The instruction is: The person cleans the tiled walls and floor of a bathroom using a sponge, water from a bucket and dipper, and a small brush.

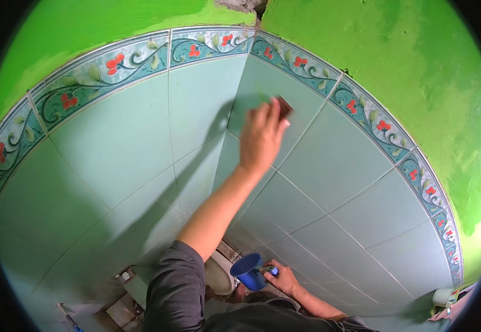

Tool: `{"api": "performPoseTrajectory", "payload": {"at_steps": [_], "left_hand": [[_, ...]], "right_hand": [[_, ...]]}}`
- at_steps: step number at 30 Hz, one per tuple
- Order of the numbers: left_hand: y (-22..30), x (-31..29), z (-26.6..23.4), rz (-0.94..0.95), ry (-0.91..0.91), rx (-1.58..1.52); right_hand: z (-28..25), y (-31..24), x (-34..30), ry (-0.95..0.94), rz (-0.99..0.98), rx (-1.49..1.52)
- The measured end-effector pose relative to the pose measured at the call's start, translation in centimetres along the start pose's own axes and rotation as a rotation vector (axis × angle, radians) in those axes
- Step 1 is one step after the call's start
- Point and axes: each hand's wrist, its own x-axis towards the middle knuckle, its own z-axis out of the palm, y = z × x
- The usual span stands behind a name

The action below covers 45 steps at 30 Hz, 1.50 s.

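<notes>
My left hand [261, 135] is raised at the tiled wall [351, 182], just right of the corner and below the flowered border. Its fingers are closed round a small reddish-brown scrubber [286, 108], blurred by motion and partly hidden by the fingers. Whether it is a sponge or a brush I cannot make out. Lower down, my right hand [282, 279] grips the handle of a blue water dipper [245, 266]. The dipper is held near my body with its mouth tipped upward, and its contents do not show.
Below the dipper lies a pale squat toilet [218, 278]. A flowered tile border [307, 65] runs under the green painted wall [384, 50]. At lower right stands a white cup-like container [443, 297]. Boxes or ledges [123, 311] sit in shadow at lower left.
</notes>
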Motion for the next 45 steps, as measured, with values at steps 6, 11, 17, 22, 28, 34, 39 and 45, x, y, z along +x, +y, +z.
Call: {"api": "performPoseTrajectory", "payload": {"at_steps": [6, 11, 17, 22, 28, 34, 39, 45], "left_hand": [[-1.5, 4.5, -1.1, -0.146, 0.073, 0.092], [3.1, 4.3, 0.2, 0.044, 0.089, -0.010], [0.7, 11.6, -1.1, -0.089, 0.239, 0.156], [3.6, 9.4, 0.7, 0.081, 0.224, 0.021], [0.0, 9.6, 0.0, -0.066, 0.232, 0.100], [10.6, 2.5, 2.9, 0.207, 0.119, -0.108], [12.8, -1.3, 4.3, 0.302, 0.062, -0.157], [8.0, -5.0, 4.2, 0.282, 0.158, -0.088]], "right_hand": [[0.8, -1.0, 0.7, 0.003, 0.015, -0.079], [1.8, 0.3, 1.0, 0.010, -0.033, -0.029], [1.4, 0.4, 0.2, 0.041, 0.063, -0.010], [1.7, 3.5, -0.7, 0.120, -0.026, -0.054], [2.2, 3.7, -0.4, 0.133, -0.111, -0.025], [3.2, 5.3, 1.1, 0.050, -0.059, -0.077], [3.7, 4.7, 0.7, 0.050, -0.136, -0.021], [4.1, 7.2, 0.7, 0.050, -0.064, -0.030]]}}
